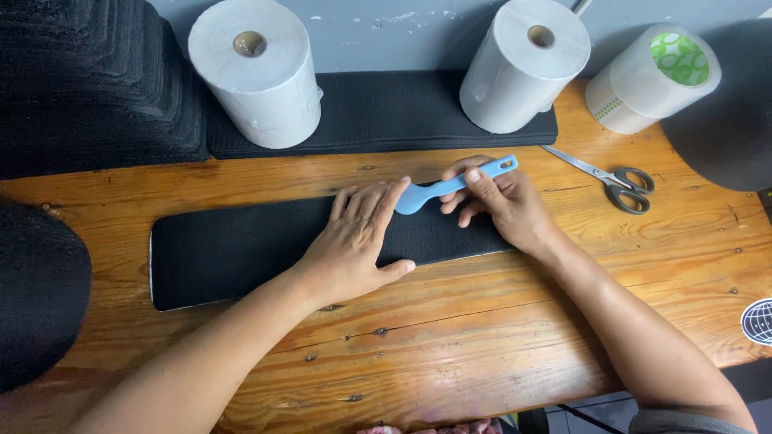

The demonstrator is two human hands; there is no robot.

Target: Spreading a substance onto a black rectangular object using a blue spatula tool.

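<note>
A long black fabric strip (225, 249) with rounded ends lies flat across the wooden table (482, 321). My left hand (358, 241) rests palm down on its middle, fingers spread and pressing it. My right hand (498, 201) grips a light blue plastic tool (450, 186) with a flat rounded blade. The blade touches the strip's far edge just beyond my left fingertips.
Two white paper rolls (257, 72) (524, 64) stand on another black strip (386, 112) at the back. A tape roll (653, 76) and grey-handled scissors (615, 181) lie at right. Stacked black strips (88, 80) fill the back left; dark fabric (36, 297) sits at the left edge.
</note>
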